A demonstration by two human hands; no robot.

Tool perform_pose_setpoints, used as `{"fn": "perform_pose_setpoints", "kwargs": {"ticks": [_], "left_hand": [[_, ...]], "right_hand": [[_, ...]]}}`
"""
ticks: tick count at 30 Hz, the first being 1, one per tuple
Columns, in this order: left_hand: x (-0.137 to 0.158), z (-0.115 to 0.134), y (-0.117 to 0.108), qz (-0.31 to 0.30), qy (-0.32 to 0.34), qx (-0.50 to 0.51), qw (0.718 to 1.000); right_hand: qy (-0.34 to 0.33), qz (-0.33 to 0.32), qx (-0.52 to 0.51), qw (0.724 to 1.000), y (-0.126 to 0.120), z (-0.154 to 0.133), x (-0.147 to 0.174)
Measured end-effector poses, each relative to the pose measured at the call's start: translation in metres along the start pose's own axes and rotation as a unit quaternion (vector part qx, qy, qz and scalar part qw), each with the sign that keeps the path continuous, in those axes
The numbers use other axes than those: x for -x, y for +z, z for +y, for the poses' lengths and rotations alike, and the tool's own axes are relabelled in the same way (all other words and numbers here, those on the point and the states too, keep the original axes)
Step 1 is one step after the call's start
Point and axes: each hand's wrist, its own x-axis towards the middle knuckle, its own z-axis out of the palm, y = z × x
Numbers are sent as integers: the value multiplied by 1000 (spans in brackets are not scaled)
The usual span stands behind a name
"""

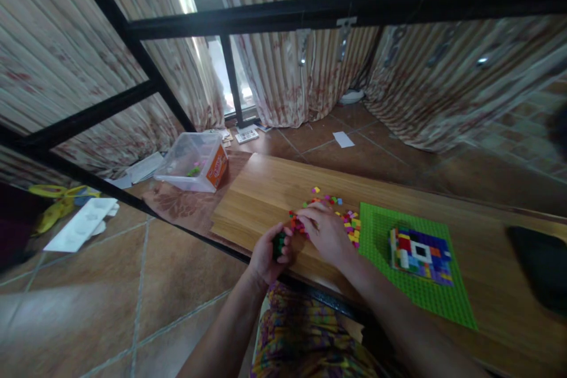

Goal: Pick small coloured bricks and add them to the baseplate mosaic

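Observation:
Dark green toy bricks (pixel 279 245) lie in the curled fingers of my left hand (pixel 267 255), by the near edge of the table. Just to its right, my right hand (pixel 324 229) reaches palm down into a loose pile of colourful toy bricks (pixel 353 225). Its fingertips are pinched together near red bricks; whatever is between them is too small to make out. Right of the pile lies a green baseplate (pixel 432 297), bearing a multicoloured brick build (pixel 420 254) with a white square around a dark centre.
The wooden table (pixel 266 183) stretches left and right. A clear plastic box (pixel 186 180) with an orange label and a few bricks stands at the left end. A dark flat object (pixel 538 266) lies at the right. Black metal bars (pixel 283 19) cross in front of curtains.

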Motion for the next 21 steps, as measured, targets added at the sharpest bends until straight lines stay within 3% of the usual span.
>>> {"fn": "perform_pose_setpoints", "kwargs": {"ticks": [3,9,21], "left_hand": [[7,8,-8,16,16,-8,1000],[14,12,-15,38,29,-30,998],[8,9,-12,69,36,-85,993]], "right_hand": [[-41,-73,74,994,9,9,-24],[-128,-224,156,953,20,18,-50],[-84,-228,193,951,3,25,-42]]}}
